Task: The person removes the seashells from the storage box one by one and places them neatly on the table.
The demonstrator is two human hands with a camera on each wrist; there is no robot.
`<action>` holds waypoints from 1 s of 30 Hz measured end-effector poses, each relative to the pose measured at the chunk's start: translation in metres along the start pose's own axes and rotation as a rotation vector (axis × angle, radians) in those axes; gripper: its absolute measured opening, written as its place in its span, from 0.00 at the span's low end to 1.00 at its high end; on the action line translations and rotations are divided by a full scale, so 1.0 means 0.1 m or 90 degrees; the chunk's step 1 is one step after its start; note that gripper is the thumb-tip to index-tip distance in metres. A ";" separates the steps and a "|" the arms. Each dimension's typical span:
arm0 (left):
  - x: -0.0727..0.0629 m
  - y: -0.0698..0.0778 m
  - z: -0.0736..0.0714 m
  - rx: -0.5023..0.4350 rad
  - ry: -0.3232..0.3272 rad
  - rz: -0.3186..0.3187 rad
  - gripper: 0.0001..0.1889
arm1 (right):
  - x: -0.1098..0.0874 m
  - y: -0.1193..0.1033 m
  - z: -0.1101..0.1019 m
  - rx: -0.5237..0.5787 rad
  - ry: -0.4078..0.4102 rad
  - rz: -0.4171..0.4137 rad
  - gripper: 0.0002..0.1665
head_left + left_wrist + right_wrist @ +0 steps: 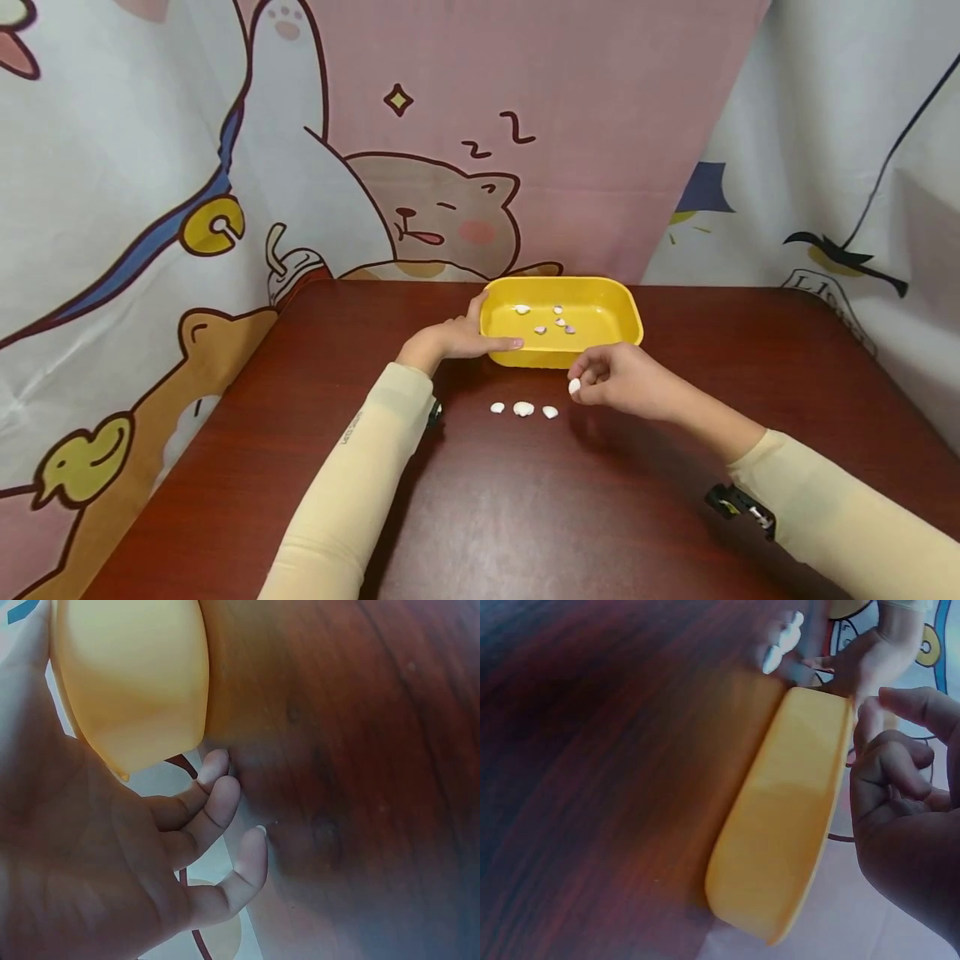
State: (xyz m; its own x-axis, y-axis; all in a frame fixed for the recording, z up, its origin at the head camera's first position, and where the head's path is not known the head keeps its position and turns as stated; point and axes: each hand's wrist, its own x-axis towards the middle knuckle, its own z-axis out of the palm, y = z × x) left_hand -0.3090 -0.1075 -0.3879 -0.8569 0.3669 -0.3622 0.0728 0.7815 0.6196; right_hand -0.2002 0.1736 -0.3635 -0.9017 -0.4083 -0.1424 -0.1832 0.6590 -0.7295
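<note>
My left hand (457, 336) rests against the left front corner of a yellow plastic basin (551, 358), its thumb lying along the front rim. In the left wrist view, the other fingers (206, 825) hang loosely bent below the basin's edge. Between thumb and forefinger, my right hand (626, 379) pinches a white seashell (574, 387) just in front of the basin's right front corner. Fingers hide that shell in the right wrist view. Left of this hand, a small shell (497, 407), a larger ribbed shell (523, 408) and another small shell (551, 412) form a row on the table.
Inside the basin lie several more shells, among them a white one (522, 309) and a purplish one (540, 330). The dark red-brown table (525, 500) ends behind the basin at a cartoon-printed cloth (600, 125).
</note>
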 end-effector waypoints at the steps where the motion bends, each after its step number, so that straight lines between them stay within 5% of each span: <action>1: 0.00 0.00 0.00 0.000 0.000 0.002 0.71 | 0.01 0.01 0.02 -0.003 -0.004 0.005 0.11; 10: 0.00 -0.02 -0.01 0.007 0.003 -0.007 0.71 | 0.05 0.19 0.21 -0.053 -0.056 0.019 0.11; 30: 0.00 0.00 0.00 0.008 -0.005 -0.012 0.71 | 0.04 0.35 0.22 -0.138 -0.049 -0.016 0.11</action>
State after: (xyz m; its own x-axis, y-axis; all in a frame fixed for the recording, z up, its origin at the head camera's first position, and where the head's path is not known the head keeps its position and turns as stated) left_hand -0.3093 -0.1078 -0.3883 -0.8539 0.3567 -0.3791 0.0636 0.7943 0.6042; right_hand -0.2021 0.1812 -0.4045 -0.8647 -0.4676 -0.1835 -0.2923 0.7655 -0.5732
